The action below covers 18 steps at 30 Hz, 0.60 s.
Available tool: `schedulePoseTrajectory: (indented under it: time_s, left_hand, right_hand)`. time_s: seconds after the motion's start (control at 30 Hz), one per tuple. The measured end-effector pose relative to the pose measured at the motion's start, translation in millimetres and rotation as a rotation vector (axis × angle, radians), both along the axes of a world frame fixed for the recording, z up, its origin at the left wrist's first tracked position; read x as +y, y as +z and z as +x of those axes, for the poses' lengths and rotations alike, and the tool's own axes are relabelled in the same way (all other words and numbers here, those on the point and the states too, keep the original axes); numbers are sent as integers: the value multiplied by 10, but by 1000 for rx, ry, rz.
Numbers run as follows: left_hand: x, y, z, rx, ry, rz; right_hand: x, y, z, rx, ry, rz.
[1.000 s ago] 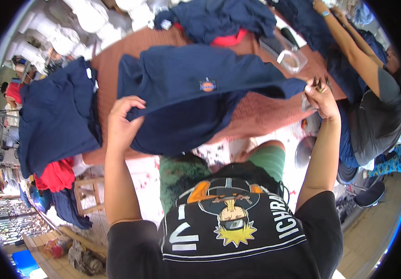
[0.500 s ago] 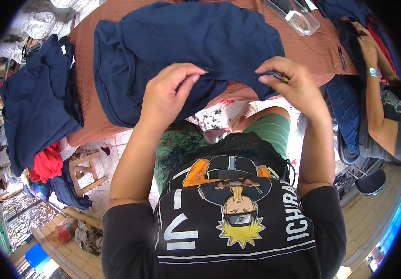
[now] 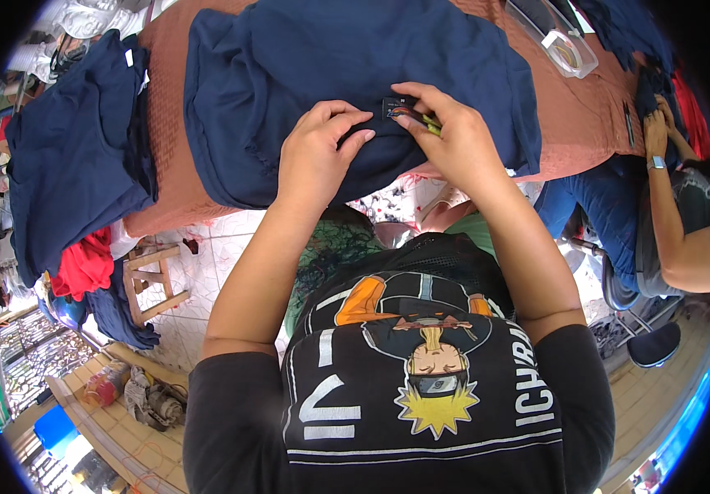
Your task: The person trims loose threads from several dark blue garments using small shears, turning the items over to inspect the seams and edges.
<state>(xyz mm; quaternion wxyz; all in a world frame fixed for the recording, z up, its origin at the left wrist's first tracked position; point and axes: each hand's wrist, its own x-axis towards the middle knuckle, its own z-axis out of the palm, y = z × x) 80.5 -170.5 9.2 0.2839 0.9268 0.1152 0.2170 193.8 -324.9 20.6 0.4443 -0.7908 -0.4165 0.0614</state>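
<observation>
A navy blue shirt [image 3: 330, 58] lies spread on a table with a rust-brown cloth [image 3: 165, 99]. My left hand [image 3: 318, 148] presses down on the shirt's near edge, fingers curled into the fabric. My right hand [image 3: 449, 136] rests just beside it and pinches a small dark patch [image 3: 398, 108] on the shirt, with a thin yellow-green tool [image 3: 429, 123] held between its fingers. Both hands nearly touch at the middle of the shirt.
A pile of navy garments [image 3: 75, 156] hangs off the table's left end, with red cloth [image 3: 83, 263] and a wooden stool [image 3: 153, 280] below. A clear plastic box [image 3: 556, 41] sits at the far right of the table. Another person [image 3: 676, 206] sits at the right, hands on dark cloth.
My hands have come together at the middle of the shirt from its edges. The right hand now pinches the small patch, and the shirt lies flatter on the table.
</observation>
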Motion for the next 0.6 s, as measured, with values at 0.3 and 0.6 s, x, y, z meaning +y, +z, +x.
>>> schedulePoseTrajectory:
  time_s: [0.3, 0.6]
  left_hand:
    - [39, 66, 47, 55, 12, -170]
    - [9, 52, 67, 34, 43, -370]
  right_hand:
    - [-99, -30, -2, 26, 9, 33]
    - [-106, -18, 20, -200, 97, 116]
